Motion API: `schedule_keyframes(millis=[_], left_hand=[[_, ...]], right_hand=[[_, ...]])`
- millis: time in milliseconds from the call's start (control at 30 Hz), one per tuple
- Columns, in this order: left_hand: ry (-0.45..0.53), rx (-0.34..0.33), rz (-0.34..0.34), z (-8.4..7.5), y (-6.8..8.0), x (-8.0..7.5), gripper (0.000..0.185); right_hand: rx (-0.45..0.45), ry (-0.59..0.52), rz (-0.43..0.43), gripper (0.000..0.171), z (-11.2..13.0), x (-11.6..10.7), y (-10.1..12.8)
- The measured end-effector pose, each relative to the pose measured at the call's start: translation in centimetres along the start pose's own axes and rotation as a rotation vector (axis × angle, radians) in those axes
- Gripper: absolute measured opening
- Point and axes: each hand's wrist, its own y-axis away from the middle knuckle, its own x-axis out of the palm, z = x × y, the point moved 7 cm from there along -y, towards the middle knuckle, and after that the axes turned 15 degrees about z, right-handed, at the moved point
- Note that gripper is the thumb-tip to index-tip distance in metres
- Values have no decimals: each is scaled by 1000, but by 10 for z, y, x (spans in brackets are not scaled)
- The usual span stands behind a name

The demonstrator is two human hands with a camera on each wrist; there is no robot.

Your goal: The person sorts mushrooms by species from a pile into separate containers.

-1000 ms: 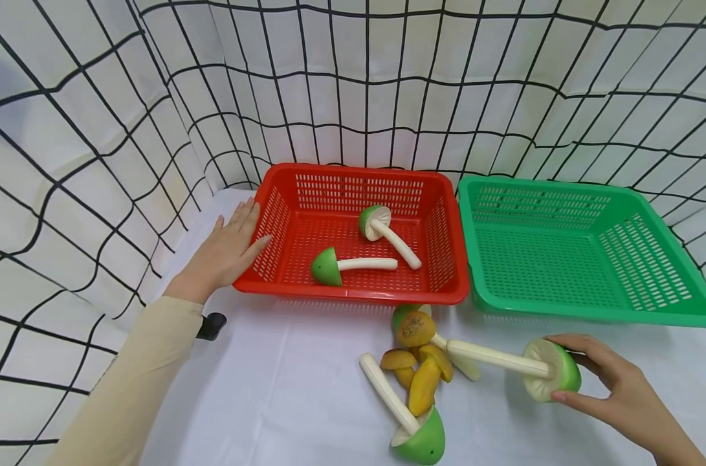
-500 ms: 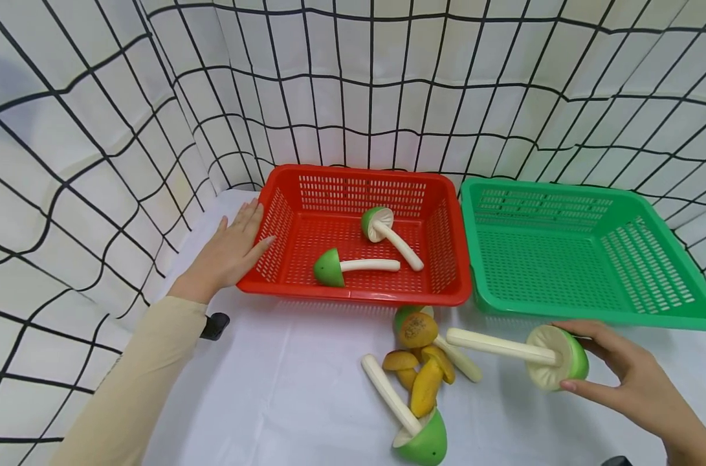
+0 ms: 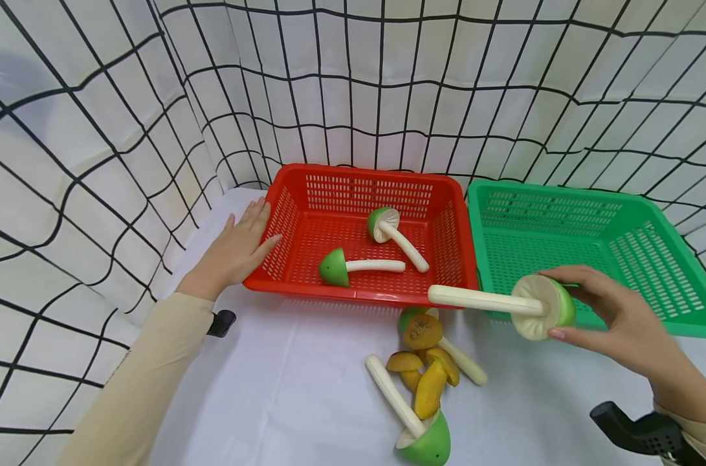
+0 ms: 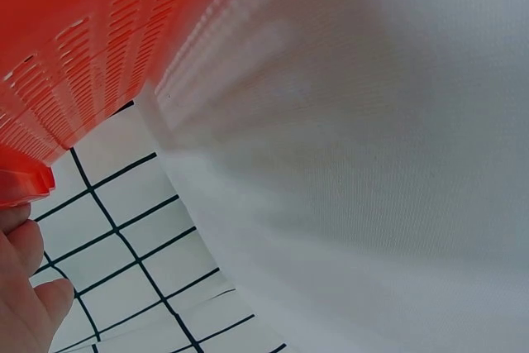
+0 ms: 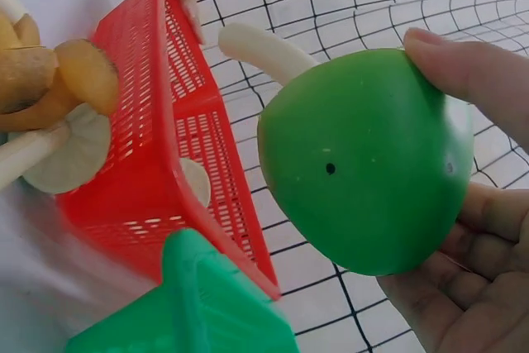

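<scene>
My right hand [image 3: 611,317] holds a toy mushroom [image 3: 533,307] by its green cap, thumb and fingers on either side. Its pale stem points left, crossing the near rim of the baskets in the head view. The right wrist view shows the rounded green cap [image 5: 364,163] with a small black dot. My left hand [image 3: 233,249] lies with straight fingers on the left rim of the red basket [image 3: 353,294]. Inside that basket lie two green-capped mushrooms, one at the front [image 3: 333,267] and one farther back [image 3: 382,224].
The green basket [image 3: 667,323] stands right beside the red one. In front lie several brown-yellow mushrooms [image 3: 431,388], a green-capped mushroom [image 3: 428,443] and another [image 3: 466,362] partly covered by a brown cap. Black netting [image 3: 382,84] over white cloth rises behind and at the left.
My right hand has lifted the green-capped mushroom up from the table to the baskets' rim in the head view. My left hand stays on the red basket's rim.
</scene>
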Motion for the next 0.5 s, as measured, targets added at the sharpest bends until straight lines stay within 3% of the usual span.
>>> schedule_keyframes(millis=[200, 500], left_hand=[[-3, -6, 1, 0, 0, 0, 70], [-3, -7, -1, 0, 0, 0, 71]], right_hand=[[9, -36, 4, 71, -2, -9, -27], [72, -142, -15, 59, -9, -8, -51]])
